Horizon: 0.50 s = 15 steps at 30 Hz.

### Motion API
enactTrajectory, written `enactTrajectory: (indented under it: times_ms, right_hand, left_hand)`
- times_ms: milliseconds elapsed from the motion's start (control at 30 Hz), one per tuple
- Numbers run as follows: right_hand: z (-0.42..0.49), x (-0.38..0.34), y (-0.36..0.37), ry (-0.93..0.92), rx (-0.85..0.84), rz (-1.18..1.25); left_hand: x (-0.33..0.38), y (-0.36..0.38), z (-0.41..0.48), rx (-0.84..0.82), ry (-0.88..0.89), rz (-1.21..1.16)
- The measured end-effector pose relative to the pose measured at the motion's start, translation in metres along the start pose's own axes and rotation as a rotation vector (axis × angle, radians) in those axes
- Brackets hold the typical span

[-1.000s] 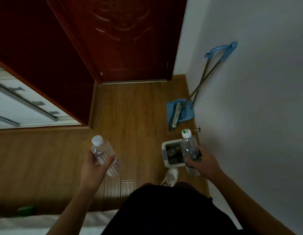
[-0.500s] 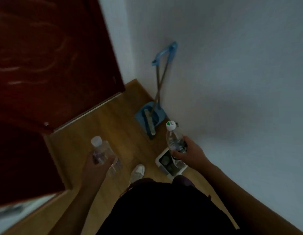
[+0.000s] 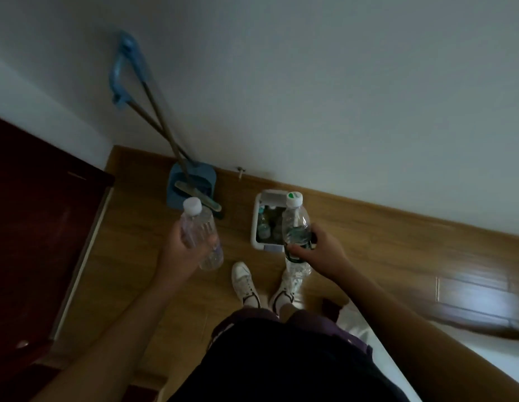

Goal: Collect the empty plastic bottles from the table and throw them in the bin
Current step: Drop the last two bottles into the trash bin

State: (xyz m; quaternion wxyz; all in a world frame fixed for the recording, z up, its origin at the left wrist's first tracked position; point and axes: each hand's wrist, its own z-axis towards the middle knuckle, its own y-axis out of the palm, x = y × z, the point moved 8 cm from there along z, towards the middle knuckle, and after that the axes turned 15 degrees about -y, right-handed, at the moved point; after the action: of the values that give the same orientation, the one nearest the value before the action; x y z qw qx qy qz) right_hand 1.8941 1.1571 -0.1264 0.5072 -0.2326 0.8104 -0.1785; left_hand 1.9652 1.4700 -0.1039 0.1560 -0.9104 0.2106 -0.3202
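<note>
My left hand grips a clear empty plastic bottle with a white cap, held to the left of the bin. My right hand holds a second clear bottle with a dark label band and a white-and-green cap, right over the near right corner of the bin. The small white bin stands open on the wooden floor near the wall, with several bottles lying inside it. My two white shoes stand just in front of the bin.
A blue dustpan and a long-handled broom lean against the white wall left of the bin. A dark red door fills the left side. A white surface edge lies at lower right.
The view has swung right, so the wall faces me and the bin sits straight ahead. Both feet now stand in front of the bin. Both hands keep their bottles.
</note>
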Motion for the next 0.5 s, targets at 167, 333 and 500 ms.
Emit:
enactTrajectory:
  times_ms: [167,333,500]
  right_hand:
    - [0.006,0.055,0.013,0.108,0.048,0.060]
    - [0.045,0.132,0.053,0.182,0.067,0.125]
    - [0.100,0.207,0.095,0.201,0.109,0.155]
  left_hand:
    - [0.004,0.063,0.045,-0.075,-0.004,0.105]
    - [-0.027,0.136,0.110,-0.103,-0.034,0.183]
    - [-0.069,0.201,0.186,-0.104,-0.035,0.176]
